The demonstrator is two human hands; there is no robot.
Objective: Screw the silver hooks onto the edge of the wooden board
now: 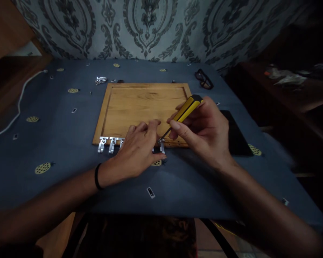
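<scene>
A wooden panel (140, 107) with a raised frame lies flat on the table. Along its near edge sits a row of several metal hinges (102, 144), some of them covered by my left hand (138, 147). That hand rests over the edge, its thumb and fingers around the rightmost hinge (162, 147), steadying it. My right hand (208, 132) grips a yellow and black screwdriver (187, 109) by its handle. The screwdriver slants down to the left, its tip at the rightmost hinge. Whether a screw is under the tip is too small to tell.
Loose metal hinges (101, 80) lie behind the panel at the left, and dark glasses (204, 79) at the back right. A black flat object (238, 138) is partly behind my right hand. A white cable (20, 104) runs along the left side of the patterned tablecloth (70, 150).
</scene>
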